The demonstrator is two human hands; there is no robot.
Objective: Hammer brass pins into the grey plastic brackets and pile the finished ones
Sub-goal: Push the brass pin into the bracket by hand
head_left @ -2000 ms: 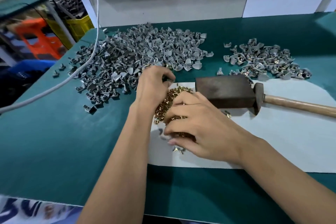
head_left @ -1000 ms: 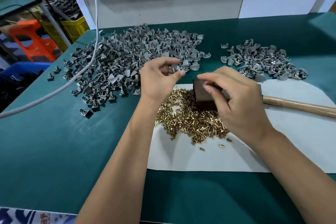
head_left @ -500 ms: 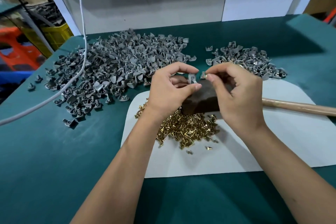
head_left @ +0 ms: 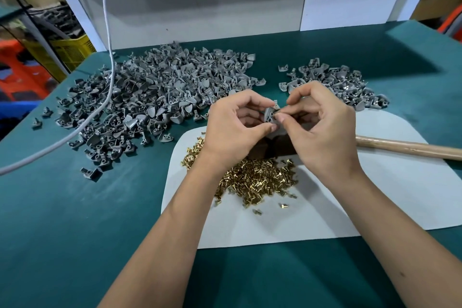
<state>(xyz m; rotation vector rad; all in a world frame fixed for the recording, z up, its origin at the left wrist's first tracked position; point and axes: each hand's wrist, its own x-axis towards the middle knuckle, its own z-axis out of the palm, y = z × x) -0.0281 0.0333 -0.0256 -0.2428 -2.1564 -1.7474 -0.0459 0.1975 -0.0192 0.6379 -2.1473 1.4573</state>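
Two bare forearms enter from the lower edge, one from about 7 o'clock and one from about 5 o'clock, narrowing toward the middle of the view. No sleeve shows on either arm as far as the frame edge. The bare left hand and the bare right hand carry no glove, ring, watch or band. The fingernails that show are short, plain and unpainted. A small dark mark sits on the right forearm at about 4 o'clock, near the frame's lower right. Knuckles and tendons show as soft ridges on the backs of both hands. No clothing is in view anywhere.
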